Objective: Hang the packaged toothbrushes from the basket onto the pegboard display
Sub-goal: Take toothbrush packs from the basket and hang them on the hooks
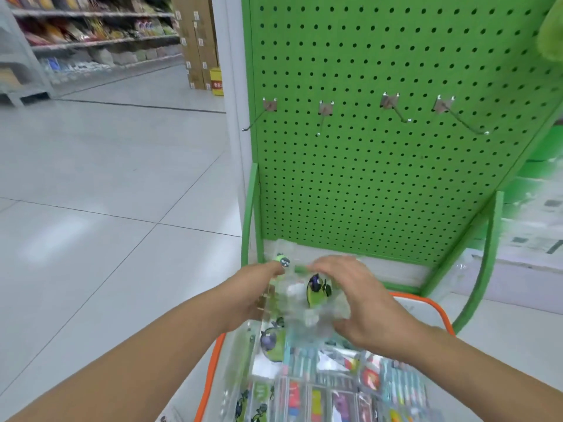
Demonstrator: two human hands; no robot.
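A green pegboard point(380, 166) stands in front of me with several bare metal hooks point(402, 114) across its middle. Below it sits a basket with an orange rim point(438, 312), full of clear packaged toothbrushes point(323, 382). My left hand point(259, 287) and my right hand point(362, 306) are both over the far end of the basket, closed on the edges of a clear toothbrush package point(313, 293) with a green and purple cartoon figure. The package is blurred, so its exact outline is hard to tell.
The pegboard's green tube frame point(251, 214) curves down on both sides of the basket. Grey tiled floor point(106, 193) spreads to the left. Stocked store shelves point(91, 41) and stacked cardboard boxes point(198, 41) stand at the far left.
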